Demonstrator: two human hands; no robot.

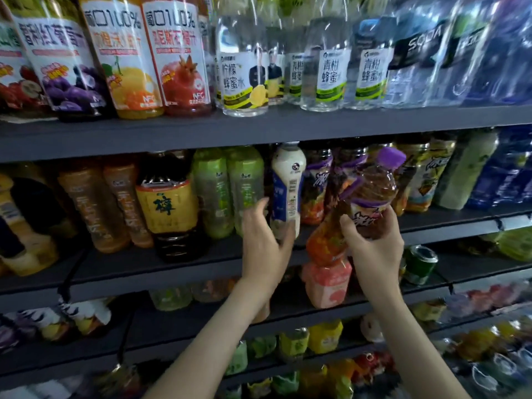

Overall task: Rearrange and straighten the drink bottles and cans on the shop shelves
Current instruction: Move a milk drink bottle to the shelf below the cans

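My right hand (374,246) grips the lower part of a brown drink bottle with a purple cap (374,191), held tilted in front of the middle shelf (172,272). My left hand (266,240) curls round the base of a white and blue bottle (288,182) that stands on that shelf. Between the two hands sits an orange-labelled bottle (325,243), leaning. More purple-labelled bottles (318,180) stand behind in the same row.
Green tea bottles (227,191) and a dark bottle with a yellow label (168,205) stand left of my left hand. Juice bottles (175,59) and clear water bottles (244,70) fill the top shelf. A green can (420,264) lies below right. Lower shelves hold several small bottles.
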